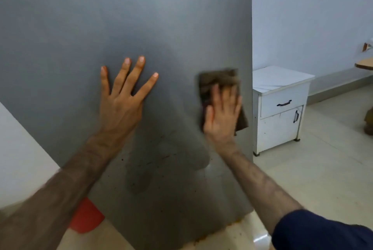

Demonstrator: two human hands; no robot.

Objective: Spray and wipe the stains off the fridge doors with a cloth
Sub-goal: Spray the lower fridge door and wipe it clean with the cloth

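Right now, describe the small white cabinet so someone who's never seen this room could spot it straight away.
Find the big grey fridge door filling the view; past its right edge, on the pale floor against the white wall, stands the small white cabinet. It has one drawer above one door, each with a dark handle, and it is the only white furniture there.

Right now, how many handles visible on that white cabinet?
2. One on the white cabinet drawer front; one upright on the door below it. Its other sides are hidden.
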